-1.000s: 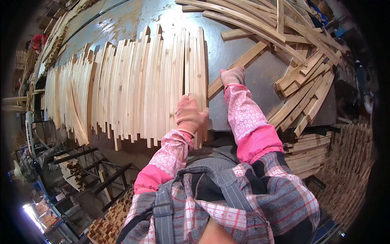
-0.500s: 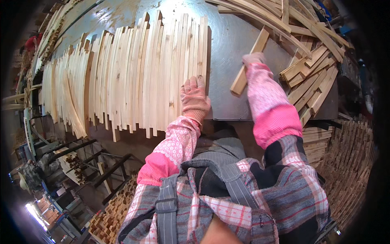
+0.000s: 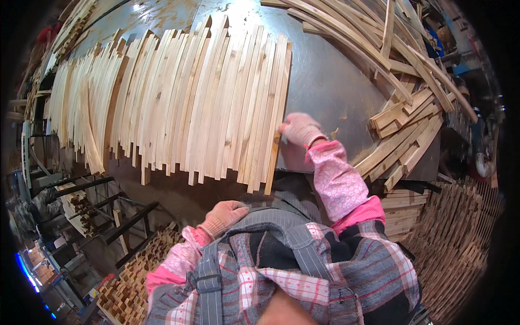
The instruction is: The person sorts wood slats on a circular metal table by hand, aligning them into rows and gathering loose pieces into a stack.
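A long row of pale wooden strips (image 3: 189,103) lies side by side on the metal table (image 3: 319,81), their near ends uneven. At the row's right edge is a darker-edged wooden strip (image 3: 280,108). My right hand (image 3: 302,130), in a pinkish work glove, has its fingers curled closed against that strip's right side. The fingertips are partly hidden there. My left hand (image 3: 223,216), gloved alike, is off the strips, low by my apron (image 3: 271,214). Its fingers lie together, loosely stretched to the right, with nothing seen in them.
Loose, crossed wooden strips (image 3: 401,122) are heaped on the table's right side. A stack of wood (image 3: 444,244) stands below at right. At lower left are dark metal frame bars (image 3: 130,222) and a pile of wooden pieces (image 3: 135,276), ends up.
My right hand has brought a wooden strip leftward from the open table to the row's right edge. My left hand has come off the row and back toward my waist.
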`<state>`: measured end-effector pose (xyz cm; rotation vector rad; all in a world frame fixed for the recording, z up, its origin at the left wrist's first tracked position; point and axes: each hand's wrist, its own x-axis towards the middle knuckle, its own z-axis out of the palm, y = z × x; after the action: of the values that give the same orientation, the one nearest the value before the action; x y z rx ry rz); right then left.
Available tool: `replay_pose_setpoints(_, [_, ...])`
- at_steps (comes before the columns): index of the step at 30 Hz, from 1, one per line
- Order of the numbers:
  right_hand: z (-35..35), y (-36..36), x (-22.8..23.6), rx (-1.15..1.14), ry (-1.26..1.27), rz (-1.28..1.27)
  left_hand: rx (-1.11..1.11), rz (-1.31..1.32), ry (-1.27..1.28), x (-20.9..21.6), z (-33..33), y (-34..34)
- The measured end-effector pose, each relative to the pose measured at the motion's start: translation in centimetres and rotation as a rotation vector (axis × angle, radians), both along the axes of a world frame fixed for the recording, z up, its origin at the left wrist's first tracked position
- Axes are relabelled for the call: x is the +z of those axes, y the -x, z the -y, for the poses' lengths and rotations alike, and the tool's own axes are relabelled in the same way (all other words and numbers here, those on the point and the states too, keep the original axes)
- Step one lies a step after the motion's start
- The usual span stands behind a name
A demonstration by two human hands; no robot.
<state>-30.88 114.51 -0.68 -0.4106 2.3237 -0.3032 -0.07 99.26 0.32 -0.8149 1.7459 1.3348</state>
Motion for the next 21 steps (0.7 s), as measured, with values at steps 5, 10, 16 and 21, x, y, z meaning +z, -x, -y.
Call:
replay_pose_setpoints(5, [3.7, 10.7, -1.4, -0.091, 0.401, -0.416, 0.753, 0.087, -0.387, -2.6, -3.2, 0.4])
replay_pose_setpoints(10, [10.1, 21.8, -4.2, 0.19, 0.099, -0.325, 1.225, -0.077, -0.612, -4.2, -5.8, 0.7])
replay_pose_setpoints(16, [11.7, 22.7, -4.7, 0.401, -0.023, -0.24, 1.501, -0.141, -0.614, -3.6, -7.6, 1.4])
replay_pose_setpoints(21, [10.7, 19.8, 3.0, -0.208, 0.61, 0.3, 1.085, -0.04, -0.32, 2.4, -7.2, 1.2])
